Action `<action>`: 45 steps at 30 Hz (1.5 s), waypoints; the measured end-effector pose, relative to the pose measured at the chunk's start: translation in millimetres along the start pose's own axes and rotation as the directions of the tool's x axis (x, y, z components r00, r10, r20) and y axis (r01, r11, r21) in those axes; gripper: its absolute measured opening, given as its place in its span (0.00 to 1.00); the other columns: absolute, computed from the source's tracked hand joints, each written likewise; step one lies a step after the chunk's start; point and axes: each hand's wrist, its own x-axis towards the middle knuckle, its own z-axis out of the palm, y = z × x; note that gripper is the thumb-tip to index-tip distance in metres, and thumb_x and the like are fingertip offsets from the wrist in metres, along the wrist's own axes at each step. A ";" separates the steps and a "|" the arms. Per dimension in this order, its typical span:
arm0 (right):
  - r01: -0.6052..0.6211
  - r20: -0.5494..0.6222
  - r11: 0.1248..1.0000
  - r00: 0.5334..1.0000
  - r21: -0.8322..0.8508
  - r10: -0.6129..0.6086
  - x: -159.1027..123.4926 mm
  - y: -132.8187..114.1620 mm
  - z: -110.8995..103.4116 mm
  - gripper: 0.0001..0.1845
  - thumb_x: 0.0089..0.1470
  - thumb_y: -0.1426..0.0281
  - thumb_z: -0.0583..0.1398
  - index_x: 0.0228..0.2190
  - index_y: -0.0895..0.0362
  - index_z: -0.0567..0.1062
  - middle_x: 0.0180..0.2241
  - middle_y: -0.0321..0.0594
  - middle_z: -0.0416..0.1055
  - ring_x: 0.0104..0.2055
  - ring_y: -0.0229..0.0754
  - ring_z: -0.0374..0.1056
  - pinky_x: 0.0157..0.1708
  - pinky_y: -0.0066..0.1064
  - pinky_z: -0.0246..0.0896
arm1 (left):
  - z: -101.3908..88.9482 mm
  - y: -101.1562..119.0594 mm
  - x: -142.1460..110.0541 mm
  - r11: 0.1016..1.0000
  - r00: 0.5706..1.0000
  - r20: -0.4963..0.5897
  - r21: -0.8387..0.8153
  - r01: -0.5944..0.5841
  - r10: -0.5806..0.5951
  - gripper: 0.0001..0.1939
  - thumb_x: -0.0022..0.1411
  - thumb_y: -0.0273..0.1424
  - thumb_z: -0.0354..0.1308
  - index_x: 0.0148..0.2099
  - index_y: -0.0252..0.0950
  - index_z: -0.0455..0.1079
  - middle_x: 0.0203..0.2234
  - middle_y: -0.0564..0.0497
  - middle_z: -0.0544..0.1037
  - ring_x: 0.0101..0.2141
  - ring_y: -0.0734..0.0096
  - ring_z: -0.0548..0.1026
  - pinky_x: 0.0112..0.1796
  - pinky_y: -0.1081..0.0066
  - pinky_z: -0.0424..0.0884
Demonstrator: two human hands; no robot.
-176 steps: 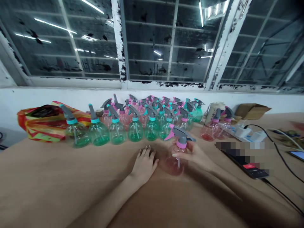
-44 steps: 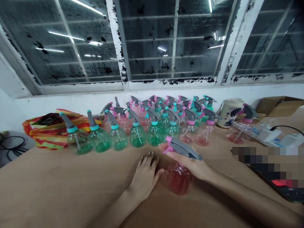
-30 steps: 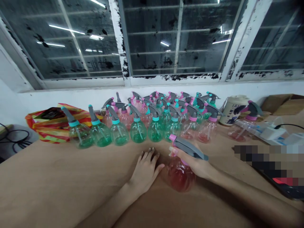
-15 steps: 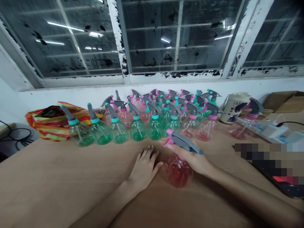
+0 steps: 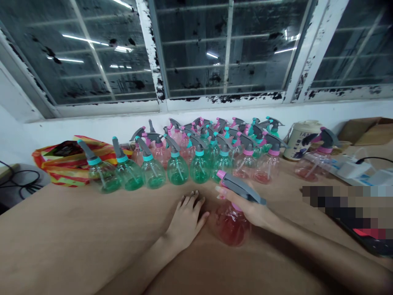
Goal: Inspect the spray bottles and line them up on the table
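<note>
My right hand (image 5: 250, 209) is wrapped round the neck and trigger of a pink spray bottle (image 5: 233, 229), with a grey spray head and a pink nozzle pointing left and away. The bottle is slightly tilted, low over or on the table; I cannot tell which. Flat on the wooden table (image 5: 76, 229) lies my left hand (image 5: 187, 217), fingers spread and holding nothing, just left of the bottle. Beyond both hands stands a front row of spray bottles, among them a green spray bottle (image 5: 199, 169) and a pink one (image 5: 243, 166) with grey heads.
More spray bottles crowd behind the row, by the wall. Left is a striped bag (image 5: 61, 168); right are a lone pink spray bottle (image 5: 315, 164), a cream canister (image 5: 301, 141), a power strip (image 5: 346, 170), a cardboard box (image 5: 368, 131) and a phone (image 5: 350, 223), partly blurred out.
My right forefinger has shifted on the trigger, and the trigger now sits closer to the neck. The bottle appears slightly further right and lower. My left hand stays flat.
</note>
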 end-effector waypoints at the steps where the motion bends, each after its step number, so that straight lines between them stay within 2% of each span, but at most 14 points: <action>1: 0.004 0.020 1.000 1.000 -0.001 -0.004 0.8 0.5 -0.4 0.10 0.53 0.58 0.59 0.29 0.50 0.74 0.28 0.36 0.72 0.34 0.44 0.71 0.34 0.36 0.66 | 0.6 -0.4 0.0 1.000 1.000 -0.001 -0.001 0.000 0.000 0.20 0.67 0.36 0.48 0.57 0.31 0.62 0.56 0.39 0.64 0.55 0.53 0.62 0.53 0.53 0.59; 4: 0.034 0.082 0.999 0.996 0.023 -0.035 4.4 0.2 -0.6 0.09 0.53 0.60 0.59 0.31 0.50 0.74 0.29 0.36 0.73 0.38 0.45 0.71 0.40 0.38 0.66 | 1.6 -1.3 0.2 1.000 1.000 -0.013 -0.013 -0.006 0.005 0.20 0.68 0.37 0.47 0.57 0.31 0.63 0.56 0.39 0.65 0.55 0.53 0.63 0.52 0.53 0.60; 7: 0.051 0.093 0.995 0.994 0.087 -0.059 6.3 -3.2 0.4 0.08 0.53 0.60 0.59 0.32 0.50 0.74 0.32 0.37 0.74 0.43 0.46 0.70 0.44 0.40 0.64 | 1.5 -1.5 0.3 1.000 1.000 -0.028 -0.015 -0.011 0.010 0.20 0.68 0.37 0.46 0.56 0.31 0.63 0.56 0.38 0.65 0.55 0.53 0.62 0.52 0.53 0.61; 11: 0.033 0.088 0.989 0.995 0.145 -0.046 5.0 -7.1 1.0 0.08 0.52 0.61 0.60 0.33 0.51 0.75 0.35 0.38 0.76 0.42 0.46 0.71 0.46 0.41 0.64 | 0.2 -1.3 0.5 1.000 1.000 -0.013 -0.017 -0.004 0.003 0.20 0.67 0.36 0.48 0.56 0.30 0.63 0.56 0.38 0.65 0.56 0.53 0.62 0.53 0.54 0.60; 14: 0.027 0.089 0.991 0.995 0.130 -0.039 3.3 -6.9 0.2 0.07 0.52 0.62 0.60 0.32 0.51 0.75 0.34 0.38 0.76 0.42 0.45 0.72 0.47 0.41 0.64 | -0.1 -0.7 1.1 1.000 1.000 -0.005 -0.021 -0.002 0.002 0.20 0.67 0.35 0.49 0.56 0.30 0.63 0.56 0.38 0.65 0.56 0.53 0.62 0.53 0.53 0.59; 17: 0.038 0.098 0.991 0.994 0.125 -0.050 2.9 -5.9 -0.7 0.06 0.53 0.63 0.60 0.32 0.50 0.75 0.35 0.37 0.76 0.45 0.45 0.71 0.50 0.42 0.61 | 0.2 -0.1 1.3 1.000 1.000 -0.002 -0.019 0.001 -0.001 0.20 0.67 0.35 0.48 0.57 0.30 0.63 0.56 0.38 0.65 0.56 0.53 0.62 0.53 0.53 0.60; 20: 0.031 0.128 0.990 0.991 0.140 -0.049 4.3 -5.7 -1.2 0.09 0.53 0.61 0.60 0.35 0.50 0.75 0.39 0.38 0.76 0.47 0.45 0.70 0.51 0.43 0.61 | -0.3 0.2 1.0 1.000 1.000 -0.006 -0.022 -0.003 0.003 0.20 0.67 0.36 0.48 0.57 0.31 0.63 0.56 0.39 0.64 0.56 0.53 0.61 0.53 0.53 0.60; 23: 0.045 0.134 0.991 0.989 0.128 -0.063 5.9 -4.1 -1.1 0.10 0.53 0.61 0.60 0.36 0.50 0.75 0.38 0.37 0.75 0.44 0.44 0.70 0.48 0.39 0.63 | -2.1 0.5 0.9 1.000 1.000 0.002 -0.014 -0.006 0.006 0.20 0.67 0.35 0.48 0.57 0.31 0.62 0.56 0.39 0.64 0.56 0.53 0.61 0.53 0.53 0.60; 26: 0.051 0.089 0.997 0.994 0.063 -0.057 5.9 -1.3 -0.6 0.09 0.53 0.60 0.59 0.33 0.51 0.75 0.33 0.36 0.74 0.37 0.42 0.70 0.38 0.35 0.65 | -3.4 0.8 1.1 1.000 1.000 0.014 -0.006 -0.005 0.005 0.20 0.67 0.35 0.48 0.57 0.30 0.62 0.56 0.38 0.64 0.56 0.53 0.62 0.53 0.53 0.60; 30: -0.004 0.037 1.000 0.999 -0.006 0.004 3.8 -1.4 -1.0 0.12 0.53 0.58 0.59 0.27 0.53 0.73 0.25 0.34 0.71 0.27 0.38 0.67 0.29 0.31 0.62 | -2.2 0.2 0.8 1.000 1.000 0.010 -0.001 -0.008 0.008 0.20 0.67 0.36 0.48 0.57 0.30 0.62 0.56 0.38 0.64 0.56 0.53 0.62 0.52 0.53 0.60; 34: -0.008 0.060 1.000 0.998 -0.020 0.009 3.3 -3.5 -2.6 0.15 0.53 0.57 0.58 0.23 0.53 0.71 0.22 0.32 0.68 0.23 0.36 0.63 0.26 0.30 0.60 | 0.2 -1.3 0.5 1.000 1.000 -0.012 0.009 -0.016 0.016 0.20 0.68 0.36 0.47 0.57 0.31 0.62 0.57 0.39 0.64 0.56 0.53 0.62 0.53 0.53 0.60; 39: 0.057 0.112 0.997 0.992 0.051 -0.063 7.2 -3.7 -3.1 0.10 0.53 0.59 0.59 0.30 0.52 0.74 0.31 0.36 0.74 0.36 0.43 0.70 0.37 0.35 0.64 | -0.3 -1.1 1.1 1.000 1.000 -0.016 0.003 -0.019 0.019 0.20 0.68 0.36 0.47 0.57 0.30 0.62 0.56 0.38 0.65 0.56 0.53 0.61 0.53 0.53 0.60; 41: 0.054 0.122 0.994 0.990 0.095 -0.065 7.7 -4.4 -2.6 0.10 0.52 0.59 0.59 0.30 0.52 0.74 0.34 0.37 0.75 0.39 0.44 0.70 0.42 0.37 0.63 | -1.1 -0.5 1.3 1.000 1.000 -0.010 0.004 -0.019 0.019 0.20 0.68 0.36 0.47 0.57 0.30 0.63 0.56 0.38 0.65 0.56 0.53 0.62 0.53 0.52 0.60; 45: 0.034 0.073 0.991 0.996 0.126 -0.044 5.6 -5.9 -1.4 0.09 0.51 0.60 0.61 0.30 0.52 0.74 0.36 0.37 0.76 0.43 0.44 0.71 0.47 0.38 0.63 | -2.1 0.0 1.5 1.000 1.000 0.009 0.007 -0.014 0.014 0.20 0.67 0.36 0.48 0.57 0.29 0.62 0.56 0.38 0.64 0.56 0.52 0.61 0.53 0.52 0.60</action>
